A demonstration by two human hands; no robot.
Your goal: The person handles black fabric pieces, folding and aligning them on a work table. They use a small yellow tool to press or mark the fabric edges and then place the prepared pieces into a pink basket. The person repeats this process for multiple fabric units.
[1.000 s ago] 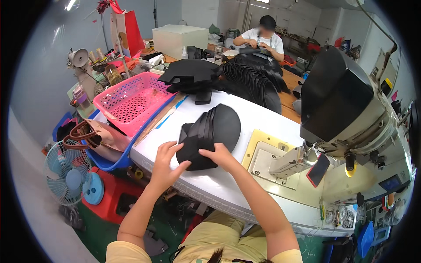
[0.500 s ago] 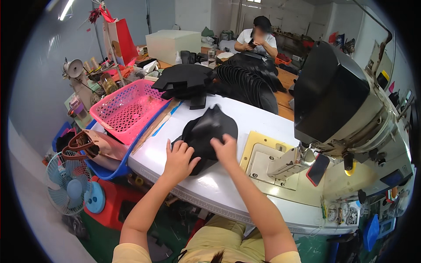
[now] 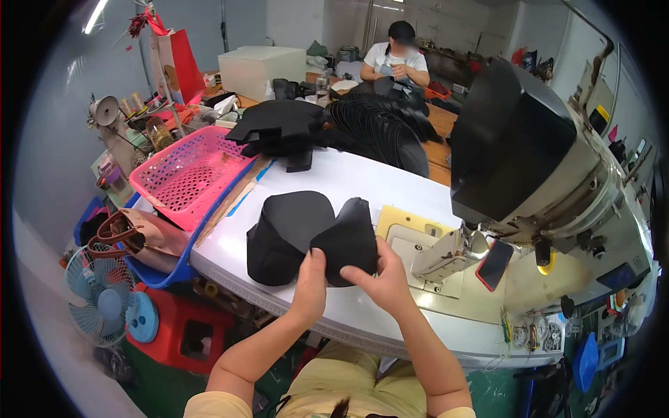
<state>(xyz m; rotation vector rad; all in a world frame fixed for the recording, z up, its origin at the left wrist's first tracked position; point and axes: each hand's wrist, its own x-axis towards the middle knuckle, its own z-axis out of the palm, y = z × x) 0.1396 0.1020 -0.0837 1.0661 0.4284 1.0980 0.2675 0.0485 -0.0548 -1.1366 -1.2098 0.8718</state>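
Both my hands grip a black, sheet-like piece (image 3: 352, 240) with a smooth face, bent up above the white worktable. My left hand (image 3: 311, 282) pinches its near left edge, thumb on top. My right hand (image 3: 385, 279) holds the near right corner, thumb across the front and fingers behind. Directly left lies a broader rounded black panel (image 3: 282, 230), part of it folded over at the near left. Whether the two are joined I cannot tell. Right of my hands stands the sewing machine's pale bed (image 3: 435, 261), apart from the black material.
The machine's large dark head (image 3: 512, 139) overhangs the right side; a phone (image 3: 495, 265) rests by it. At left are a pink basket (image 3: 188, 174), a blue tub (image 3: 174, 277) and a fan (image 3: 104, 296). Black panels (image 3: 380, 132) are stacked beyond, before a seated co-worker (image 3: 396, 59).
My left hand has moved right from lying spread on the black material to pinching an edge. The right part is now bent up between both hands. The co-worker's hands have lowered.
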